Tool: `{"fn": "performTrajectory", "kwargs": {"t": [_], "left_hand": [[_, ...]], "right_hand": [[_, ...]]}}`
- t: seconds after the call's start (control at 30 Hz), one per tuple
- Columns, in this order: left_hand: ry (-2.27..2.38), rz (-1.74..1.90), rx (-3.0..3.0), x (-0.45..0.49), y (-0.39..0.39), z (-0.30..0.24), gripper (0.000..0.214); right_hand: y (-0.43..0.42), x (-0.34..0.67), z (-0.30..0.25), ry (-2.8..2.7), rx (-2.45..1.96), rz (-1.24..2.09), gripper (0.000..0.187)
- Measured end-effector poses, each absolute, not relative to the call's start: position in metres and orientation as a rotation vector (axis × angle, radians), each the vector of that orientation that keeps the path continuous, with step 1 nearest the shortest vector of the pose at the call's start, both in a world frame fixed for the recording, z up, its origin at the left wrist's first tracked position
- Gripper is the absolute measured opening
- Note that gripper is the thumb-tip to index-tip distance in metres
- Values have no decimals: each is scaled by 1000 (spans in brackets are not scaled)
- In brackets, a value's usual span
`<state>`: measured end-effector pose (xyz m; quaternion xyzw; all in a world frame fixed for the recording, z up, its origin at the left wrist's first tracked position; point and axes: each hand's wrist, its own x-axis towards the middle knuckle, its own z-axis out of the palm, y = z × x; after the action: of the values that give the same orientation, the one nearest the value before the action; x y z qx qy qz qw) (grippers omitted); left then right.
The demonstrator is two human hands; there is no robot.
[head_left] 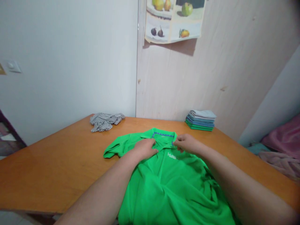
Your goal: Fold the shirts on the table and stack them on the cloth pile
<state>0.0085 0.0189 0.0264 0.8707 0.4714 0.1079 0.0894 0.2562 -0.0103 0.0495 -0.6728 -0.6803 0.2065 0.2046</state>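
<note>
A bright green polo shirt (pixel 168 184) lies front up on the orange wooden table (pixel 53 162), collar toward the wall. My left hand (pixel 145 148) is closed on the left side of the collar. My right hand (pixel 186 143) pinches the right side of the collar, just above a small white chest logo. Both forearms stretch over the shirt's body, which is wrinkled near the right side. The left sleeve sticks out flat toward the left.
A crumpled grey striped garment (pixel 106 121) lies at the table's far left. A stack of folded blue and green clothes (pixel 201 119) sits at the far right by the wall. A fruit poster (pixel 173 19) hangs above. Pink bedding (pixel 281 147) lies to the right.
</note>
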Motion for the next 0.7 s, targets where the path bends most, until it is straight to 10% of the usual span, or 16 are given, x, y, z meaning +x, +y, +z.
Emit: {"fn": "performTrajectory", "kwargs": {"t": [0.17,0.37,0.7], "left_hand": [[1348,357,2603,8,20,23,44],[1304,371,2625,8,21,19,37],[1210,509,2583,7,32,10,31]], "right_hand": [[-3,224,39,-2097,-1835,519,12],[-3,213,6,-2065,-1680,367,52],[-4,210,-7,-2025,-1605,336,40]]}}
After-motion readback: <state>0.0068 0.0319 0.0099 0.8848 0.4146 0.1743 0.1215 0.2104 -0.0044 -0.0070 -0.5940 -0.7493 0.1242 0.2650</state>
